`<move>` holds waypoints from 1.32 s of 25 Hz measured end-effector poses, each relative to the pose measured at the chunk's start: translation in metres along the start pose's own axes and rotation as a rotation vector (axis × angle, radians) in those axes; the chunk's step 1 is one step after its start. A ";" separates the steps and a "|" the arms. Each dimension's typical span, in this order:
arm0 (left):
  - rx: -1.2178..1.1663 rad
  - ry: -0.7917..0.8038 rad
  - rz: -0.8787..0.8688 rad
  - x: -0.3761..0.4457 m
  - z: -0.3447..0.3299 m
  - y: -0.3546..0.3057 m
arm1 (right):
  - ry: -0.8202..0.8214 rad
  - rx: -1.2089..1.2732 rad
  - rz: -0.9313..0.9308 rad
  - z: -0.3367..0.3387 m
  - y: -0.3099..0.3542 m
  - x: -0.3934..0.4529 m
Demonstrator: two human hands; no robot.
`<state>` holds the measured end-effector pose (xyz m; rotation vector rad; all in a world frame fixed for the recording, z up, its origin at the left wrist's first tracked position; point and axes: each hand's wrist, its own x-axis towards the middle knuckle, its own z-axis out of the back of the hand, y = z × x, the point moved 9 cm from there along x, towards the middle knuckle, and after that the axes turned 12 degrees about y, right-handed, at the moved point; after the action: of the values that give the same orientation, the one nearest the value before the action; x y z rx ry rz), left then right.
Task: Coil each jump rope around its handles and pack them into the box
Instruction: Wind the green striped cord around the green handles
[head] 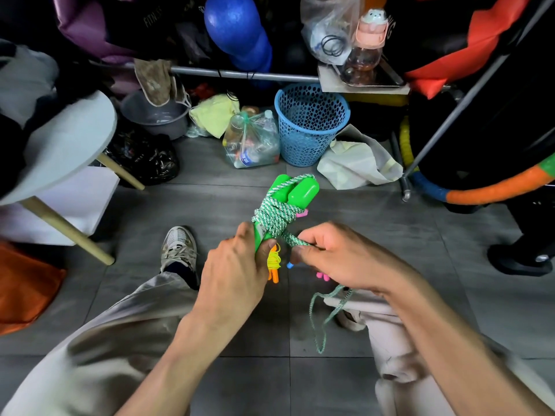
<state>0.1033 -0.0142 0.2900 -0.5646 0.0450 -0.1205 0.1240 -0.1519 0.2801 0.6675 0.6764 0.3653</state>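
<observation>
Two bright green jump rope handles (301, 192) lie side by side, pointing away from me, with green-and-white rope (277, 216) wound around their middle. My left hand (237, 271) grips the near ends of the handles. My right hand (339, 256) pinches the rope just right of the coil; a loose loop of rope (322, 319) hangs below that hand. On the floor under my hands lie an orange-handled rope with yellow cord (274, 265) and bits of pink (322, 276) and blue (289, 265) handles, mostly hidden. No box is in view.
A blue mesh bin (310, 124), a clear bag of bottles (252, 142), a grey basin (156, 115) and a black bag (144, 157) stand on the tiled floor ahead. A white stool (69, 145) is at the left, a hoop and rack pole at the right.
</observation>
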 end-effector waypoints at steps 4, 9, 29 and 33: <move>0.057 0.122 0.017 0.000 -0.020 0.001 | 0.078 -0.188 0.052 -0.010 0.018 -0.007; -0.243 0.269 0.026 0.004 -0.025 0.010 | 0.228 -0.159 0.065 -0.032 0.022 -0.009; 0.288 0.346 -0.185 -0.014 -0.064 -0.018 | -0.062 -0.354 0.210 0.010 0.041 -0.018; 0.257 0.332 -0.399 -0.023 -0.061 -0.025 | -0.092 -0.313 0.184 0.028 0.039 -0.023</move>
<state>0.0734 -0.0645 0.2516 -0.2856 0.2369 -0.5999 0.1225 -0.1480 0.3330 0.4449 0.4579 0.5933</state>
